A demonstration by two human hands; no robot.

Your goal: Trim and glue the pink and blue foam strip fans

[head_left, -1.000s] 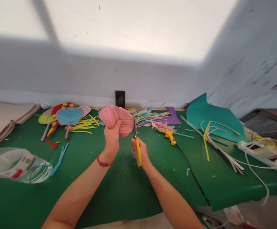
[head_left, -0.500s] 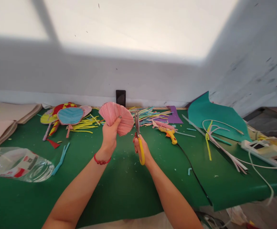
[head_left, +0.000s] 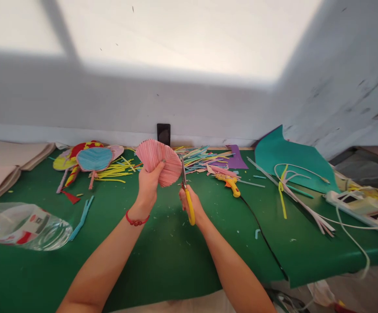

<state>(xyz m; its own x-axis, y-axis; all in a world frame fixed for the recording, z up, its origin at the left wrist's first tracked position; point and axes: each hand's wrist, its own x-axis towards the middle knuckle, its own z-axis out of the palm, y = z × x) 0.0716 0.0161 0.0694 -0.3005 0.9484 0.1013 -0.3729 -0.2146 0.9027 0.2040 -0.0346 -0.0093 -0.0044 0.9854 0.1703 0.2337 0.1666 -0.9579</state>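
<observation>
My left hand [head_left: 150, 184] pinches a pink striped, fan-shaped craft piece [head_left: 172, 167] by its lower middle, thumb on the near face. The piece is held up above the table. In my right hand [head_left: 191, 203] is a pair of scissors [head_left: 190, 208] with yellow handles, blades pointing up. The blades stand against the right edge of the pink piece; whether they bite into it cannot be made out. Behind both hands lies a heap of thin coloured strips [head_left: 200, 157].
Finished-looking round craft pieces [head_left: 95, 159] and a water bottle [head_left: 29, 226] lie left on the green table [head_left: 163, 269]. A black phone [head_left: 163, 134] leans on the wall. Rightward are a yellow glue gun [head_left: 232, 184] with cord, a teal sheet [head_left: 293, 158] and a power strip [head_left: 355, 211].
The scissors have moved slightly left, bringing their blades from just beside the pink piece up against its right edge. My left hand keeps its hold.
</observation>
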